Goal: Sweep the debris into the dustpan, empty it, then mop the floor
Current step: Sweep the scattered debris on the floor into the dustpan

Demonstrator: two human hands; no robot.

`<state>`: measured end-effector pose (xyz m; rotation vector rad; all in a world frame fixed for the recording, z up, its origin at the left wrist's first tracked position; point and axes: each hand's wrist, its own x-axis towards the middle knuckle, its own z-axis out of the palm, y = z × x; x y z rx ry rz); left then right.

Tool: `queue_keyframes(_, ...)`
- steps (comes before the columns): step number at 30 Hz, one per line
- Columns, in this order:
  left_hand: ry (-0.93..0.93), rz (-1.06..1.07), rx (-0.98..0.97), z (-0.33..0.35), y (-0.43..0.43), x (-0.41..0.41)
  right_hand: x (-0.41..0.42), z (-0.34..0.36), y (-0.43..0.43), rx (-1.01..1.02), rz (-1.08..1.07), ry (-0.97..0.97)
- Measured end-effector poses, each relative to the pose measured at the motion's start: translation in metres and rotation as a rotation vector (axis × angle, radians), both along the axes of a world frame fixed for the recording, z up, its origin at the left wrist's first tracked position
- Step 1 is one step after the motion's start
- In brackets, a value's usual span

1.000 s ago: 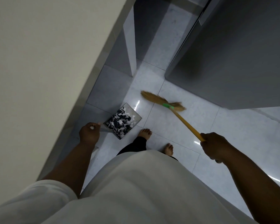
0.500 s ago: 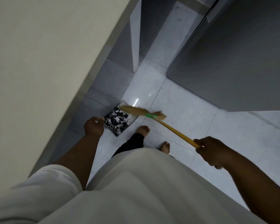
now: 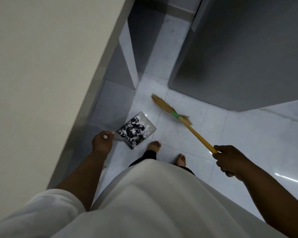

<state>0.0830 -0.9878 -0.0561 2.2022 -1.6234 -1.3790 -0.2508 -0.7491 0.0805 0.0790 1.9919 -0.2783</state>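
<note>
Head cam: L hand [image 3: 101, 143] grips 1 dustpan [image 3: 150, 128], R hand [image 3: 229, 160] grips 1 broom [image 3: 178, 116]

A dustpan [image 3: 150, 128] with debris [image 3: 133, 130] in it sits on the floor [image 3: 213, 131], wall [image 3: 41, 66] to its left, broom [image 3: 172, 113] to its right, foot [image 3: 153, 146] just behind.

One head-worn view looks steeply down at the floor [image 3: 248, 134]
</note>
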Motion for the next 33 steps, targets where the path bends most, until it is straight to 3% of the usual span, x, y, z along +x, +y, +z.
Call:
queue_keyframes(4, 0.067, -0.123, -0.020, 0.007, -0.009, -0.042, 0.006, 0.010, 0.025, -0.096, -0.293, -0.044)
queue_keyframes(10, 0.077, -0.556, -0.036, 0.023, -0.013, -0.113, 0.035, 0.030, 0.075, -0.389, -0.856, -0.144)
queue_keyframes(13, 0.102, -0.726, -0.052, 0.038, -0.006, -0.155, 0.046, 0.048, 0.104, -0.684, -0.945, -0.040)
queue_keyframes(15, 0.136, -0.811, -0.053, 0.049, 0.006, -0.183, 0.053, 0.058, 0.125, -0.825, -0.900, 0.147)
queue_keyframes(16, 0.156, -0.859, -0.051, 0.054, 0.014, -0.195, 0.057, 0.062, 0.135, -0.822, -0.839, 0.270)
queue_keyframes(19, 0.208, -1.008, -0.053, 0.066, 0.043, -0.229, 0.066, 0.065, 0.169, -0.554, -0.662, 0.595)
queue_keyframes(24, 0.152, -1.230, -0.143, 0.083, 0.100, -0.272, 0.091, 0.064, 0.226, -0.281, -0.500, 0.776)
queue_keyframes(29, 0.184, -1.407, -0.172, 0.100, 0.169, -0.309, 0.126, 0.070, 0.283, -0.536, -1.060, 0.712)
queue_keyframes(33, 0.198, -1.540, -0.238, 0.108, 0.229, -0.328, 0.160, 0.069, 0.328, -0.389, -1.107, 0.837)
